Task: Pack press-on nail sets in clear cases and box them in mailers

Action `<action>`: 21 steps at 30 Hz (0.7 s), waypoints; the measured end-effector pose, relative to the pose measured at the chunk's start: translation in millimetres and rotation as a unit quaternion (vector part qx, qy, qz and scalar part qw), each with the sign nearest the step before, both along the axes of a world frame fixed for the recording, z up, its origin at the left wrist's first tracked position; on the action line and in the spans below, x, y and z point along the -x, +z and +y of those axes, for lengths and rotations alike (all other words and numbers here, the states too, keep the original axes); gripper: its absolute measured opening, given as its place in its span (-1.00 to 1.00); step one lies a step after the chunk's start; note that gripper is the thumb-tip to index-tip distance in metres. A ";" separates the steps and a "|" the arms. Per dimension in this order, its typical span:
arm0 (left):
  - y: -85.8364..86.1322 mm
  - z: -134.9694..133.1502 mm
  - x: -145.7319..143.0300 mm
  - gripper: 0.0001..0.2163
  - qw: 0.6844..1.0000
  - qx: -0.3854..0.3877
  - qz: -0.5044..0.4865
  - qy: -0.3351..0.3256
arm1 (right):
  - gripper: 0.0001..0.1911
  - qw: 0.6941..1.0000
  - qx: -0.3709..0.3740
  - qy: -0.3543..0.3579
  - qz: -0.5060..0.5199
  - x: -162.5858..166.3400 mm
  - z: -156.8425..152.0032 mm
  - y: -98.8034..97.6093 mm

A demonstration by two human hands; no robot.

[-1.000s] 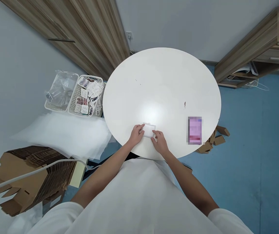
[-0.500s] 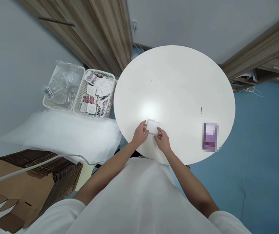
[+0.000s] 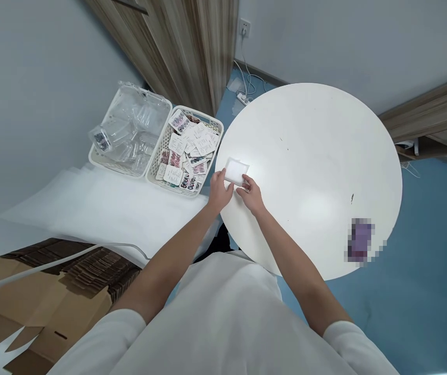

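Observation:
A small white square packet [image 3: 236, 171], seemingly wrapped in thin foam sheet, is at the left edge of the round white table [image 3: 309, 140]. My left hand [image 3: 220, 191] closes on its left side, fingers at the edge and thumb at the near corner. On the opposite side, my right hand [image 3: 251, 195] pinches the right near corner between bent fingers and thumb. What lies inside the wrapping is hidden. I cannot tell whether the packet rests on the tabletop or is lifted slightly.
Left of the table stand a basket [image 3: 219, 124] of printed cards and another [image 3: 97, 162] of clear plastic packs. White foam sheets [image 3: 129, 200] lie in front of them. Folded cardboard boxes [image 3: 47, 291] are stacked lower left. A blurred purple item [image 3: 360, 239] lies on the table's right.
The view has turned left, so the table appears farther right. My hands and the packet have shifted toward the table's left edge, still together.

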State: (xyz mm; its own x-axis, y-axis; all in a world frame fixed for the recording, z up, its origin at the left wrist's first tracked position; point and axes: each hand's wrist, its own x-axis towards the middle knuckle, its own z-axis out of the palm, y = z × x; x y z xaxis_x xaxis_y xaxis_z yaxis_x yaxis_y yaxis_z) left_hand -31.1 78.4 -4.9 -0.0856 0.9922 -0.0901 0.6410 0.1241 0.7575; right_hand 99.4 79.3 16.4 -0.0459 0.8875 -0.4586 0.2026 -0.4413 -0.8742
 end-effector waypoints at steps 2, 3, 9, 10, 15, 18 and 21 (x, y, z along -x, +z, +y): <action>-0.2 3.5 3.3 -0.49 1.000 -0.004 -0.017 0.007 | -0.39 1.000 0.001 0.002 0.010 5.4 8.1 2.9; -0.3 4.2 4.6 -0.49 1.000 -0.007 -0.024 0.009 | -0.38 1.000 0.001 0.002 0.016 7.4 11.0 4.4; -3.5 2.0 9.2 -0.47 0.999 -0.017 -0.043 -0.010 | -0.35 0.999 -0.004 0.001 0.040 12.2 16.9 7.4; -4.2 1.5 9.4 -0.47 0.999 -0.019 -0.044 -0.015 | -0.34 0.999 -0.006 0.002 0.043 12.2 16.4 6.7; -5.3 -5.5 8.7 -0.47 0.998 -0.042 -0.036 -0.019 | -0.34 1.000 -0.017 0.009 0.023 8.0 4.4 3.4; -4.2 -20.4 7.2 -0.48 0.998 -0.055 -0.026 -0.022 | -0.38 1.000 -0.019 0.010 0.011 0.5 -13.6 1.9; -2.7 -46.3 4.4 -0.53 0.997 -0.064 -0.016 -0.043 | -0.42 1.000 -0.017 0.010 0.004 -10.3 -39.2 1.2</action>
